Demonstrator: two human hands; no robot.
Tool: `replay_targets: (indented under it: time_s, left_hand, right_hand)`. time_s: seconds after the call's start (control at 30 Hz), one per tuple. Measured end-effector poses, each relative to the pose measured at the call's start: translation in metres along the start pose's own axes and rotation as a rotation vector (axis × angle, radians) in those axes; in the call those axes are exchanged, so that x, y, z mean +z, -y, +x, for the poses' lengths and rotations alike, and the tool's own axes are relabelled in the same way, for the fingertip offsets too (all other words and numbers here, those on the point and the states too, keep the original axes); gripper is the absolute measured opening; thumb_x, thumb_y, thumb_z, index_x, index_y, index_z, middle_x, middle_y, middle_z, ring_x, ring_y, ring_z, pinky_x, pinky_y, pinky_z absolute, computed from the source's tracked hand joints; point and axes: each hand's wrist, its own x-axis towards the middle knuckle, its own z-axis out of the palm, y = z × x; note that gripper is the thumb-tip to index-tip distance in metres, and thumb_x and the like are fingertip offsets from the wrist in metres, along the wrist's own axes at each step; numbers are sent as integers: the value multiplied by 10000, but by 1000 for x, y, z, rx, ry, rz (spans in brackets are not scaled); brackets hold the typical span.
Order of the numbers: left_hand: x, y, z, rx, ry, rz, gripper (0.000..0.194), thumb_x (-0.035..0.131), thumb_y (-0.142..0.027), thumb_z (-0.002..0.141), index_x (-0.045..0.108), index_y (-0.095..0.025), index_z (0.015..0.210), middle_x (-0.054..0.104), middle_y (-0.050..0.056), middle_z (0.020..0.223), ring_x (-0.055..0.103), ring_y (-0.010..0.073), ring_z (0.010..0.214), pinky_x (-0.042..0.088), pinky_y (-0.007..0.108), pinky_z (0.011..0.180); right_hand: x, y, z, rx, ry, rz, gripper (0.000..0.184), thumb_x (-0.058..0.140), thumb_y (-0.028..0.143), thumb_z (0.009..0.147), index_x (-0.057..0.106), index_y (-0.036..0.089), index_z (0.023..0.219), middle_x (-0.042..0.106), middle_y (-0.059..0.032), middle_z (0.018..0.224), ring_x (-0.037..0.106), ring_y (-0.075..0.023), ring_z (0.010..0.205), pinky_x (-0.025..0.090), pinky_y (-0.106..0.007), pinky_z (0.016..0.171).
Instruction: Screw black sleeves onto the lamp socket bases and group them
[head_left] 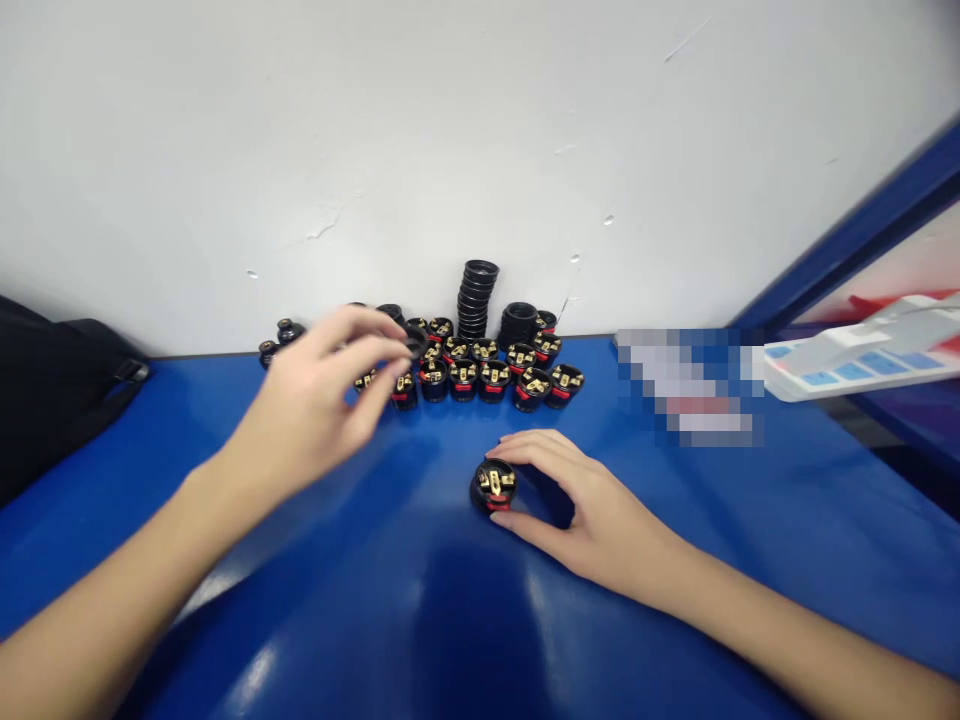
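Note:
My left hand (326, 375) is raised over the left part of a cluster of parts and pinches a thin black ring (415, 342) between thumb and fingertips. On the blue table, my right hand (570, 500) closes its thumb and fingers around a round black connector (493, 484) with brass contacts facing up and a red tab on its near side. Several similar black connectors (463, 378) stand in rows near the wall. Behind them rises a tall, slightly leaning stack of black rings (476, 300), with a shorter ring stack (518, 322) to its right.
A white wall (480, 150) bounds the blue table (360, 600) at the back. Small black parts (288, 331) stand at the back left, partly behind my left hand. A black bag (60, 400) lies at the left edge. At right are a blurred-out item (690, 390) and a white-and-blue object (862, 365).

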Motion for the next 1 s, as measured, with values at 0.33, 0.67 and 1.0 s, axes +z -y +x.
replay_targets:
  time_s: [0.33,0.67,1.0]
  left_hand:
    - [36,-35,-52,-96,439,-402,96,631,-193,1069,725,-214,1072,652,109,1348,749,180,1024,639,347,947]
    - [43,-39,-55,-303,343,-725,396,739,-175,979,574,-265,1328,734,45,1240,752,180,1126,615,345,1051]
    - [46,-48,-55,-444,350,-798,333,728,-334,1034,638,-242,1341,826,45,1166,779,191,1042,610,338,974]
  right_hand:
    - [-1,2,1,-12,16,15,272,814,245,989,729,285,1245,808,-80,1267,734,-300,1250,611,-498,1096]
    - [-5,8,1,39,-51,46,281,740,210,1006,718,268,1280,821,-81,1233,788,-275,1136,649,-433,1005]
    - [-5,7,-1,6,-78,98,369,747,157,982,738,282,1329,725,-67,1185,778,-218,1022,691,-353,900]
